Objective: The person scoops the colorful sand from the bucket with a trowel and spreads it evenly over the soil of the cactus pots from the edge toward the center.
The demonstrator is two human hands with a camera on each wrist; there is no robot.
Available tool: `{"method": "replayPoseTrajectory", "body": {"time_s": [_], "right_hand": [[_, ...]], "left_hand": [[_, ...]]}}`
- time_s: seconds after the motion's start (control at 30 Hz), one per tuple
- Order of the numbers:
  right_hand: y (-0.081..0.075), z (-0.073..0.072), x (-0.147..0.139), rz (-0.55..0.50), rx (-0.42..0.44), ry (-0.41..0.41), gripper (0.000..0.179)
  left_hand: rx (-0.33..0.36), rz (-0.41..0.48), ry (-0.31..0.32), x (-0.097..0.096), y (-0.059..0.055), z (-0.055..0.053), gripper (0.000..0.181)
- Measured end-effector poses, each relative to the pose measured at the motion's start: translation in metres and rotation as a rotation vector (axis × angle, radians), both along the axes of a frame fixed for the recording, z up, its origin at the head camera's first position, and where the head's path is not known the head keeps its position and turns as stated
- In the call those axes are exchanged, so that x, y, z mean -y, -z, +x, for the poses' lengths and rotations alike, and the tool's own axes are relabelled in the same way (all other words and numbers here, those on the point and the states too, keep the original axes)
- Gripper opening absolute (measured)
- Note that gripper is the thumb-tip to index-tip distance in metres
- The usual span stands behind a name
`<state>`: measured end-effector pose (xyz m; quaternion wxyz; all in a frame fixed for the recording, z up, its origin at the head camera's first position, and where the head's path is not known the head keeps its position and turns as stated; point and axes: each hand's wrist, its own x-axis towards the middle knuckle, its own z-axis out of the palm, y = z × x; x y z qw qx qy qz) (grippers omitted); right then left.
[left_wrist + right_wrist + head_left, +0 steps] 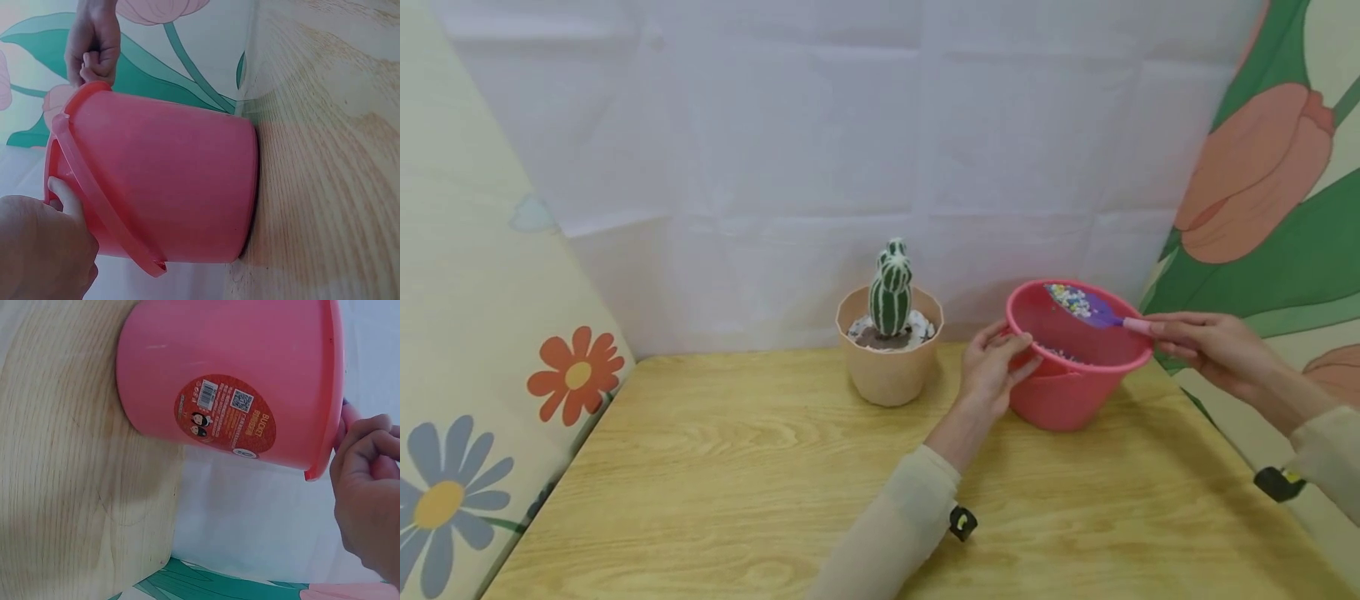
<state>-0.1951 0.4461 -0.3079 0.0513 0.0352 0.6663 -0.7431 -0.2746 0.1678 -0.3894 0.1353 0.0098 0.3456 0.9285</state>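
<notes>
A pink bucket (pixel 1060 400) stands on the wooden table, with some loose granules (pixel 1060 354) visible inside. My left hand (pixel 988 371) grips its near-left rim, thumb over the edge; the left wrist view shows the bucket's handle (pixel 100 194) hanging down beside that hand (pixel 47 244). Over the bucket's mouth, my right hand (pixel 1206 346) holds a small purple trowel (pixel 1101 312) by its pink handle. White and yellow granules (pixel 1071 300) lie on the trowel's blade. In the right wrist view, the right hand (pixel 369 487) is curled round the handle at the rim.
Left of the bucket stands a beige pot (pixel 891 375) holding a green striped cactus (pixel 891 304) set in dark and white material. A white sheet (pixel 797 167) hangs behind the table (pixel 737 467). Flower-patterned panels (pixel 1247 192) flank both sides.
</notes>
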Motion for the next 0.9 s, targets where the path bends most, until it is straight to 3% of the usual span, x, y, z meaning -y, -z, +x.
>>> {"method": "replayPoseTrajectory", "body": {"time_s": [0.23, 0.3, 0.47, 0.7, 0.9], "right_hand": [[-0.004, -0.004, 0.005, 0.170, -0.008, 0.021, 0.016], [-0.005, -0.006, 0.005, 0.172, 0.017, 0.034, 0.015], [-0.005, -0.007, 0.009, 0.093, 0.050, 0.038, 0.020], [-0.005, -0.002, 0.012, -0.058, 0.013, -0.030, 0.021], [-0.007, -0.002, 0.016, 0.005, 0.023, -0.016, 0.022]], "left_hand": [[-0.003, 0.001, -0.004, 0.002, 0.000, 0.000, 0.045], [-0.001, 0.002, -0.005, 0.002, 0.000, 0.000, 0.044], [0.000, -0.002, -0.005, 0.000, -0.001, 0.002, 0.044], [-0.034, -0.046, 0.018, 0.005, -0.002, 0.003, 0.040], [-0.042, -0.101, 0.027, 0.015, -0.003, 0.003, 0.034]]}}
